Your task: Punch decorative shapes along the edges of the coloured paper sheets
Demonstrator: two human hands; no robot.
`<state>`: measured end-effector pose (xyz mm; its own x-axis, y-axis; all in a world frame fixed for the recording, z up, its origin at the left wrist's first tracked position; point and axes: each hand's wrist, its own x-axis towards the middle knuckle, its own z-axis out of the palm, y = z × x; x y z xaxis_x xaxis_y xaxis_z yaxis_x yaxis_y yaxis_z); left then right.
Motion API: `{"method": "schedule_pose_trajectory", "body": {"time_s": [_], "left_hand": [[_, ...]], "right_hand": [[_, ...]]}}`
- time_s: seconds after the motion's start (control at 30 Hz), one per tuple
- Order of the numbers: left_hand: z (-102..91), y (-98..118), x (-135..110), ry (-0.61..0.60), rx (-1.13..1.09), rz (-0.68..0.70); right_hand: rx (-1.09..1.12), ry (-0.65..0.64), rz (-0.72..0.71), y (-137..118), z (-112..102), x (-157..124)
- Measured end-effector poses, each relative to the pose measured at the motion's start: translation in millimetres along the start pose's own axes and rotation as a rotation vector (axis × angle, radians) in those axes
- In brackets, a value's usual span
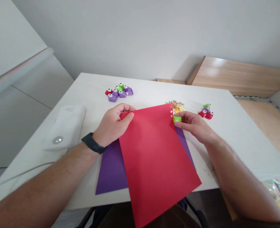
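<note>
A large sheet of red paper [154,152] lies tilted on a white tabletop [237,126], its near corner hanging over the front edge. It partly covers a sheet of purple paper [111,171] that lies flat beneath it.

The left hand [113,125], with a dark band [93,143] at the wrist, pinches the far left corner of the red sheet, thumb on top and fingers curled under.

The right hand [194,125] grips a small green plastic craft punch [177,119] between thumb and fingertips, closed tight around it. The punch sits on the red sheet's right edge near the far corner. A few small white spots [171,110] show along that edge just above the punch, probably punched holes, though they are too small to be sure.

Just beyond the punch is a little heap of multicoloured paper cut-outs [177,106]. To its right stands a small group of red, purple and green punches with googly eyes [206,111]. A larger group of the same toys [119,91] sits well apart, on the far left of the table.

A white rounded box with a silver button [67,126] rests beside the left forearm, and a white cable [23,174] trails from it. A light wooden board [239,76] leans behind the table on the right.
</note>
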<state>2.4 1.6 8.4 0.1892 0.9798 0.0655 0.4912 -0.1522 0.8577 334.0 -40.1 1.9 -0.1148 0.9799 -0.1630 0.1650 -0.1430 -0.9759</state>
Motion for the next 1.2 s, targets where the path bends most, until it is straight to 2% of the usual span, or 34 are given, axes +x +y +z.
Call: {"method": "schedule_pose_trajectory", "body": {"time_s": [0.53,1.2], "left_hand": [[-1.4,1.3,-0.7,-0.006,0.003,0.018],[-1.1,4.1,-3.6,-0.021,-0.022,0.028]], "right_hand": [[-0.004,-0.028,-0.024,4.2,-2.6,0.6],[0.014,-0.035,0.031,0.8,2.4,-2.2]]}}
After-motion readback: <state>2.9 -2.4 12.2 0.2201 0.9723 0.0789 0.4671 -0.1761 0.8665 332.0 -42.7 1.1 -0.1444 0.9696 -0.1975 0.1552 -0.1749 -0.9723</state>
